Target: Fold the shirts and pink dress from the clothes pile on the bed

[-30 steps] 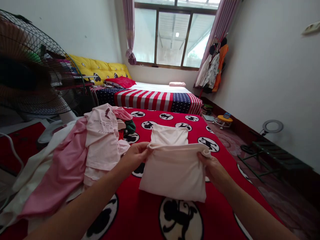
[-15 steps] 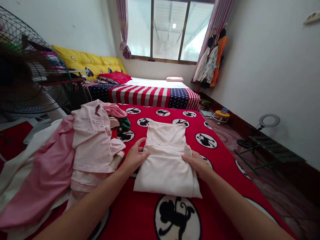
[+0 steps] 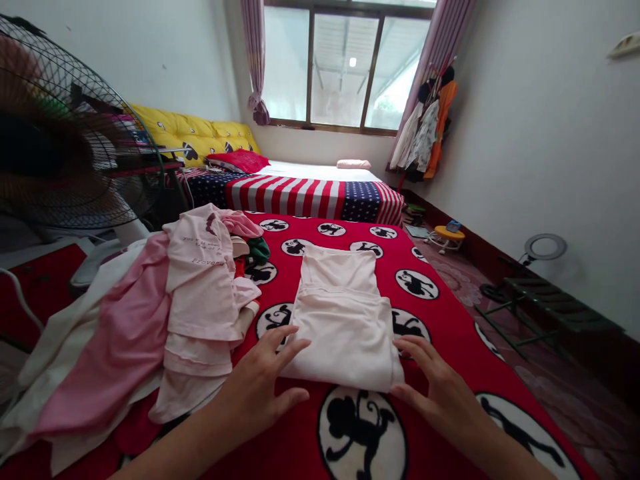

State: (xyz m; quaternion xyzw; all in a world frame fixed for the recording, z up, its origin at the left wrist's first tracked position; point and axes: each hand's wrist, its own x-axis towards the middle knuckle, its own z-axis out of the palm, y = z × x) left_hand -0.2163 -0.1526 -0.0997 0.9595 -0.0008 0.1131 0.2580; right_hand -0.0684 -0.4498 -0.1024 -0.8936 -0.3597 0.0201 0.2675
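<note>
Left hand [image 3: 265, 373] and right hand [image 3: 443, 387], grip half-spread and empty, could skew the folded garment [image 3: 345, 333] by dragging toward the right edge of the red bed [image 3: 450, 327].

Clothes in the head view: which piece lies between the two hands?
The plain off-white garment, folded flat between the left hand and right hand; the lettered shirt lies in a loose pile, and the hanging clothes are by the window.
</note>
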